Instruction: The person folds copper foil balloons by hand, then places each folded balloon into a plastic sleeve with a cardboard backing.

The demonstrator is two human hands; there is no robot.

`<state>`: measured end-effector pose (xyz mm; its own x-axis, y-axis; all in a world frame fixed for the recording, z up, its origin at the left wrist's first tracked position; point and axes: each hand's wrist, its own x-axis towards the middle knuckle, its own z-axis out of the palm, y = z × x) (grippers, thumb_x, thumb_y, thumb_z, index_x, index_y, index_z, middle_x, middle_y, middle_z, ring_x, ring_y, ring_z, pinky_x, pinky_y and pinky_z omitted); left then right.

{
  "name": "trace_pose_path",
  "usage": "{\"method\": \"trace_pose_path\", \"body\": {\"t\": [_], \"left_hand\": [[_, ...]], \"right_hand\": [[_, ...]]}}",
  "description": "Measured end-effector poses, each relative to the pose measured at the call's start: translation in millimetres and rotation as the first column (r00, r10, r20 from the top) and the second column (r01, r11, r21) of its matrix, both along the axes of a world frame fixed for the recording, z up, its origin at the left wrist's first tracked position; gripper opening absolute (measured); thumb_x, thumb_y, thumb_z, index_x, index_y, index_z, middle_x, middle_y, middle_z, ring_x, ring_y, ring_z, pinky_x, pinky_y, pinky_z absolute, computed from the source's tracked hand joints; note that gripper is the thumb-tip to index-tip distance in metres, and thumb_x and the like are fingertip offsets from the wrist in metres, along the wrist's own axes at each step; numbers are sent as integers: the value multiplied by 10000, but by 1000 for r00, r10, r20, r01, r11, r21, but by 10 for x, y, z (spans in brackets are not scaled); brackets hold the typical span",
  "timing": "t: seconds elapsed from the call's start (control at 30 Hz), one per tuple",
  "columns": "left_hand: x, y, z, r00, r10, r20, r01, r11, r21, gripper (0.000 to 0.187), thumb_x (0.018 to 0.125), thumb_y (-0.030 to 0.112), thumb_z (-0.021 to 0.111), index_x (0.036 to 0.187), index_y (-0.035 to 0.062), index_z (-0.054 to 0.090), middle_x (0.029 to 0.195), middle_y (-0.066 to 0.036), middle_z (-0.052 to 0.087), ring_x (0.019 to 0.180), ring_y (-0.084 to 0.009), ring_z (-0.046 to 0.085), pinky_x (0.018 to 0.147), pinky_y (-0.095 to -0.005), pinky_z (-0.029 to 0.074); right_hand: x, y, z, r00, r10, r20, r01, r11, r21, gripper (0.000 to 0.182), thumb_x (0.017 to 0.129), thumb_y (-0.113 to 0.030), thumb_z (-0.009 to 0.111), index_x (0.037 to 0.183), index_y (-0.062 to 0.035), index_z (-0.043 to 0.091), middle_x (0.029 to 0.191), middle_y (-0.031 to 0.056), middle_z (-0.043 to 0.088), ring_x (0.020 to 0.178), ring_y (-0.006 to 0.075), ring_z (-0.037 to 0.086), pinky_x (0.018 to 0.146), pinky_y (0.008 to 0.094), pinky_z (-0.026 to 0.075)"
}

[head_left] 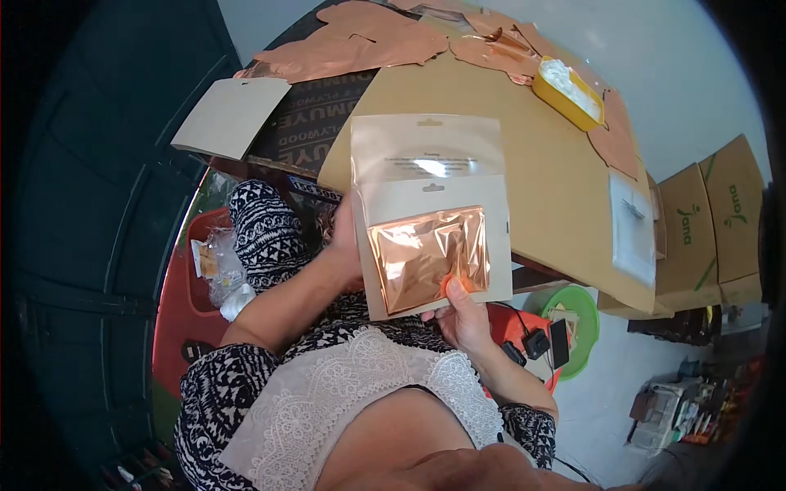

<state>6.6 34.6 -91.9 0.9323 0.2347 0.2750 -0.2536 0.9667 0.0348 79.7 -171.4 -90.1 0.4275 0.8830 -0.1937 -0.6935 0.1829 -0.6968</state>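
A pale card point(409, 192) with a hang hole carries a folded sheet of shiny copper-coloured foil point(417, 258). Around or behind the card, a clear plastic bag point(385, 139) with small printed text and its own hang hole reaches up past the card's top. My left hand point(347, 233) grips the package by its left edge, with most of the fingers hidden behind it. At the lower right, my right hand point(465, 319) is closed on the card, thumb pressed on the foil at the front. An orange patch shows at the thumb tip.
Brown board point(548, 196) covers the table. On it lie copper-coloured sheets point(352, 41), a yellow tub of white stuff point(569, 94), clear plastic bags point(630, 233) and a stack of pale cards point(229, 119). Cardboard boxes point(712, 221), a green basin point(585, 331) and a red bin point(205, 286) stand around.
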Motion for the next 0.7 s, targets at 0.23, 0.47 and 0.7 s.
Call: {"method": "trace_pose_path", "body": {"t": [0.23, 0.47, 0.7], "left_hand": [[-346, -90, 410, 766, 386, -515, -108, 866, 488, 616, 1016, 466, 316, 1315, -54, 457, 1246, -195, 591, 1094, -279, 616, 914, -388, 507], [-377, -177, 298, 701, 547, -458, -134, 732, 668, 403, 1009, 292, 459, 1191, -58, 538, 1097, -154, 648, 920, -186, 661, 744, -313, 554], [-394, -186, 187, 732, 453, -509, -33, 770, 638, 426, 1002, 284, 477, 1211, -83, 531, 1105, -167, 645, 933, -203, 664, 793, -338, 555]], "right_hand": [[24, 23, -110, 997, -66, 26, 67, 998, -21, 259, 988, -255, 518, 1135, -42, 522, 945, 118, 654, 737, 219, 671, 617, 338, 581], [34, 11, -141, 994, -110, 28, 112, 992, -60, 273, 995, -240, 498, 1183, -42, 502, 936, 120, 656, 700, 210, 665, 609, 320, 578], [33, 29, -37, 990, -138, 1, 137, 988, -65, 279, 998, -246, 495, 1193, -47, 500, 942, 112, 655, 686, 195, 657, 591, 308, 571]]}}
